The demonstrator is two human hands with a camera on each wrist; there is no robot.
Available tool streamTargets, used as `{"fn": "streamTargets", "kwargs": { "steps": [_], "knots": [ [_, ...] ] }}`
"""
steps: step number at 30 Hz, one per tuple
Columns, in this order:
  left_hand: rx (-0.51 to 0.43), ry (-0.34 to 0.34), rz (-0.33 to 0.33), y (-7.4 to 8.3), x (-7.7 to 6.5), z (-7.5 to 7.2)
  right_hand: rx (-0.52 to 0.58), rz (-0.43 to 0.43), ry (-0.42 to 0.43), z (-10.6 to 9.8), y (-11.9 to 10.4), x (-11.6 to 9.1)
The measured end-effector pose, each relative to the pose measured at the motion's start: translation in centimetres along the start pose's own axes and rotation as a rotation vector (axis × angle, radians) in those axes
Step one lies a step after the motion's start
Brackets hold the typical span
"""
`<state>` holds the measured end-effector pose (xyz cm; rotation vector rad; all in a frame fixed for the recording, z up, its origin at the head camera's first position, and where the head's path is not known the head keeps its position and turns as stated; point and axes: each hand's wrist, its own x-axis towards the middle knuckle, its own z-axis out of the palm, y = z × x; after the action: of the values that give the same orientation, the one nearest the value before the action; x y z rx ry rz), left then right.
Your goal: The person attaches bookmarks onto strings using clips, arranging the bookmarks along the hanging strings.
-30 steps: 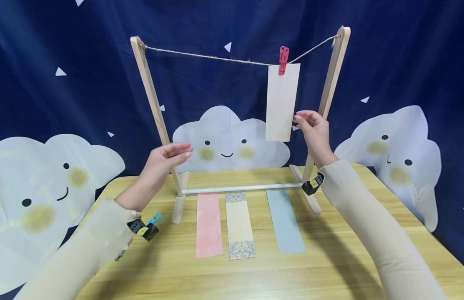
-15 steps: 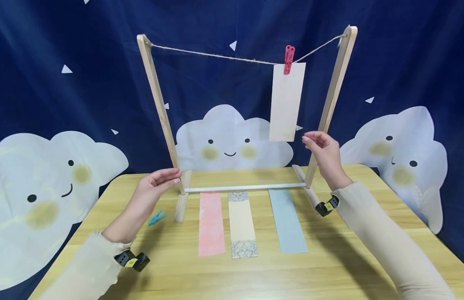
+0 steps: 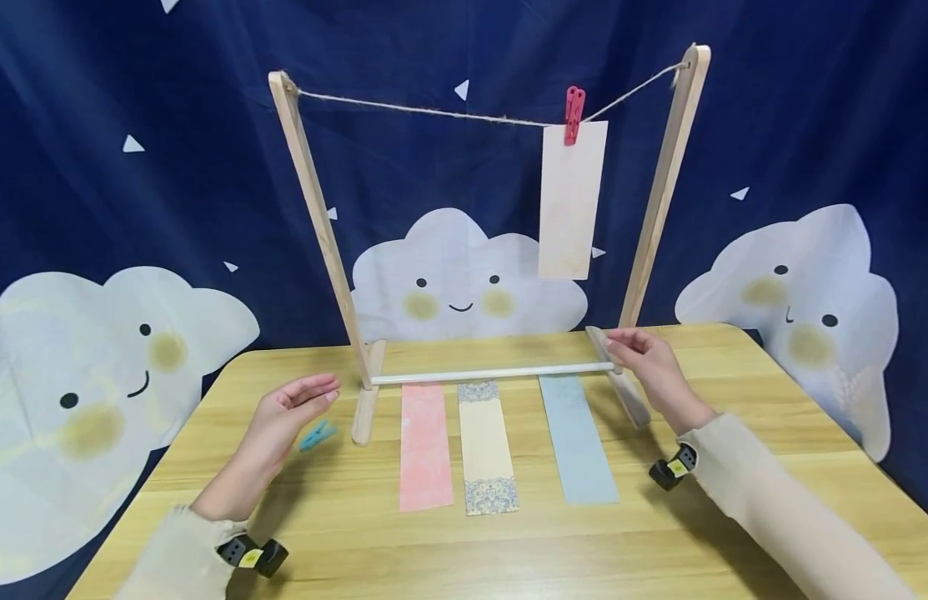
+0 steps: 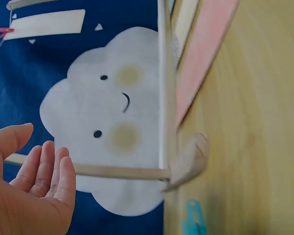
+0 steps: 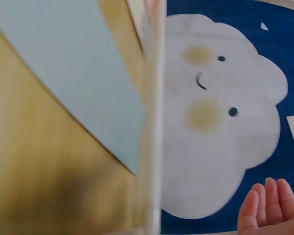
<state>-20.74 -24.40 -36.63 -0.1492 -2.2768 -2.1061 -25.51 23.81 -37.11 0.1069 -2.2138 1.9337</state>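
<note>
The work seems to be sitting between two hangings; one white card [image 3: 572, 208] is already hanging from the string [image 3: 433, 111], and a red clothespin [image 3: 574, 115] is pinching its top; the left hand [image 3: 285, 417] is holding nothing, with its fingers straight and its thumb standing apart; it is hovering near a blue clothespin [image 3: 317, 435], which is lying on the worktop [image 3: 358, 550]; the right hand [image 3: 659, 375] is holding nothing too, with fingers nearly straight and a narrow gap to the thumb; it is hanging by the right foot of the wooden stand [image 3: 313, 200], and I am not able to tell if it is touching.

Three strips are lying below the string; the pink one [image 3: 426, 450] is on the left, the cream one with blue patterned ends [image 3: 487, 437] is in the middle, and the pale blue one [image 3: 579, 442] is on the right; the next move is probably calling for picking up one strip and the blue clothespin; the white rod [image 3: 494, 373] is running past the strips' far ends, so fingers could be bumping it; the stand's left foot is sitting just beside the blue clothespin; a dark blue curtain [image 3: 433, 33] with smiling clouds is hanging behind.
</note>
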Motion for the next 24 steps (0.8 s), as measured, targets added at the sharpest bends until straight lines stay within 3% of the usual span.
{"fn": "streamTargets", "kwargs": {
  "steps": [10,18,24],
  "knots": [
    [0.013,-0.011,-0.046,-3.0,0.4,-1.5,-0.145,0.2,-0.123,0.7,1.9,-2.1],
    [0.057,0.043,-0.115,-4.4,0.5,-2.8,-0.088,0.211,-0.199,0.7,3.7,-2.8],
    [0.075,0.044,-0.125,-4.8,0.7,-3.6,-0.108,0.23,-0.226,0.9,4.5,-3.0]
  ]
}}
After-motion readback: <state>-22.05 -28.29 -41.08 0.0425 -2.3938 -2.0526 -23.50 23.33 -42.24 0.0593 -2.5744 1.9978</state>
